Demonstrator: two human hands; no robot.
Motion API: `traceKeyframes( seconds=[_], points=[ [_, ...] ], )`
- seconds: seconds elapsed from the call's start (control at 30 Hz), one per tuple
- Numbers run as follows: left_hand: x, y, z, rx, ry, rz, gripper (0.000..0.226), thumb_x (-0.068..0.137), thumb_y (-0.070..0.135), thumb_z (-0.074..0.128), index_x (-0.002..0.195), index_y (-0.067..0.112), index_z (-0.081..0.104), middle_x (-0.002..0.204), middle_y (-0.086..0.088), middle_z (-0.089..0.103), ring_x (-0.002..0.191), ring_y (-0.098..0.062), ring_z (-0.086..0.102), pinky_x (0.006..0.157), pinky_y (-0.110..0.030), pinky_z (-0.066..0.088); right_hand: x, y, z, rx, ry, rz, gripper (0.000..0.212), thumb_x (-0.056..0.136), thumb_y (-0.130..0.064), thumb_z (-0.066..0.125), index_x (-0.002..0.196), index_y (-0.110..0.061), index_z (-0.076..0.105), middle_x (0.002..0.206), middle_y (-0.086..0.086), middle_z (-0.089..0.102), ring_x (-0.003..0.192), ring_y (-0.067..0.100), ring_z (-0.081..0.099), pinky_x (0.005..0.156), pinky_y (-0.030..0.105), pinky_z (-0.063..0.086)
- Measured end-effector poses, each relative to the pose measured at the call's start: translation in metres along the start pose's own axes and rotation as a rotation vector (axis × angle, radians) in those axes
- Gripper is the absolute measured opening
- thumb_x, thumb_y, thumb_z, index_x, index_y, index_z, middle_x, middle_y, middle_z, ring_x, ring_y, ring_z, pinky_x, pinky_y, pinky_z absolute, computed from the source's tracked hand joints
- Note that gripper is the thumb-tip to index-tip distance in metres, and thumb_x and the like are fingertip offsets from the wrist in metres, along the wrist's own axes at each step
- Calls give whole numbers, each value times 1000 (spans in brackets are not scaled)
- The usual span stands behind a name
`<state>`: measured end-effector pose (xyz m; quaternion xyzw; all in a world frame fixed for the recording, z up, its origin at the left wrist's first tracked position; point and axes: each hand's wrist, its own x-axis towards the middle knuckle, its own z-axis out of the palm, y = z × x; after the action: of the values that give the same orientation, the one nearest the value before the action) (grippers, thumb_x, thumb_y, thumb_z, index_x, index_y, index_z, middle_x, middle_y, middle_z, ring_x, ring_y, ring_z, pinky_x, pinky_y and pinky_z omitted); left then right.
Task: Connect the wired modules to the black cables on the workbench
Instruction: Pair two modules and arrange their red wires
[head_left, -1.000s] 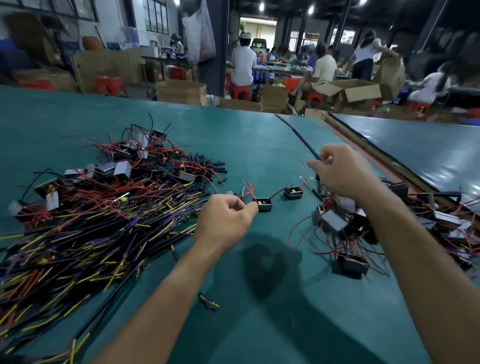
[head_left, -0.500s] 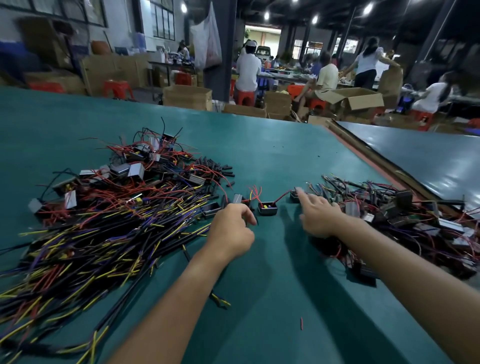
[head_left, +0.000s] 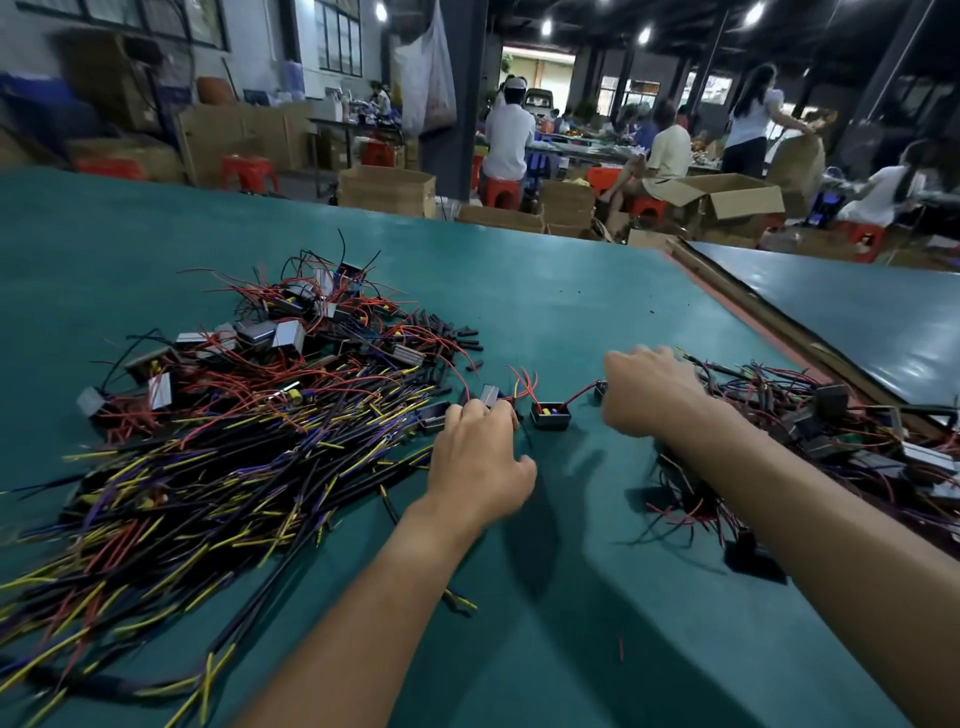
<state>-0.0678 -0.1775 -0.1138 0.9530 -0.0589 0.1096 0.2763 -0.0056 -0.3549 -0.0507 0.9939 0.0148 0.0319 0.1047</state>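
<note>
A big heap of black cables with yellow, red and purple ends covers the left of the teal workbench. Behind it lie wired modules with red leads. My left hand lies at the heap's right edge. Its bent fingertips touch a small grey module and its thumb is spread apart. An open black module with red wires sits between my hands. My right hand, blurred, rests knuckles up over another small black module; its fingers are hidden.
A second tangle of modules and cables lies right of my right hand. Short black tube pieces are scattered behind the left heap. A dark second table adjoins on the right. People sit among cardboard boxes beyond the bench.
My right hand dropped from holding a black cable in the air down to the bench beside the right tangle. My left hand slid slightly left onto the grey module.
</note>
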Motion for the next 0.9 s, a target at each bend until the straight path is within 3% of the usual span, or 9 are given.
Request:
traceKeyframes(
  seconds=[0.13,0.27,0.4,0.5,0.63,0.7,0.77,0.9],
  points=[
    [-4,-2,0,53,-43,75,36,84,27,58,117,13,54,119,-10,52,114,-30,42,94,-39,40,-4,-55,-18,230,56,-323,41,88,-15,49,128,-18,55,126,8,59,117,31,53,94,37,45],
    [-5,-2,-3,-3,-50,113,20,83,22,57,102,18,63,109,-6,59,112,-27,46,92,-34,41,3,-84,-23,441,-111,-491,35,90,-10,48,117,-22,66,114,3,69,104,24,63,92,35,50],
    [-5,0,-3,2,-44,121,19,84,28,61,101,20,65,111,-5,61,115,-27,48,92,-34,42,22,-84,-20,477,-188,-466,32,93,-16,53,119,-25,68,115,3,68,95,16,59,89,27,47],
    [-3,2,-4,7,-12,84,19,85,31,61,100,19,64,113,-6,59,111,-27,52,90,-34,42,32,-84,-11,460,-212,-463,29,91,-20,58,116,-28,70,112,1,68,98,19,61,89,28,48],
    [-4,3,-10,3,32,21,18,85,26,58,99,15,60,111,-7,48,99,-33,56,81,-37,43,40,-82,0,421,-208,-431,16,85,-23,63,94,-30,74,83,-12,64,91,20,61,81,30,51],
    [-5,3,-12,-15,48,-1,18,85,24,58,100,15,55,109,-6,44,95,-35,56,77,-37,41,43,-81,3,431,-200,-400,14,82,-23,64,89,-27,75,81,-11,66,87,20,62,77,30,53],
    [-5,2,-11,2,49,-9,23,85,22,60,105,14,51,112,-6,44,103,-32,52,82,-38,41,45,-82,5,411,-189,-362,15,80,-24,64,87,-22,77,87,-2,73,84,21,67,70,28,54],
    [-5,-1,-7,109,49,10,31,86,17,60,113,13,44,122,-8,44,118,-28,39,94,-36,39,49,-82,6,349,-198,-339,15,81,-26,64,82,-17,77,79,4,74,77,26,70,52,21,44]
  ],
)
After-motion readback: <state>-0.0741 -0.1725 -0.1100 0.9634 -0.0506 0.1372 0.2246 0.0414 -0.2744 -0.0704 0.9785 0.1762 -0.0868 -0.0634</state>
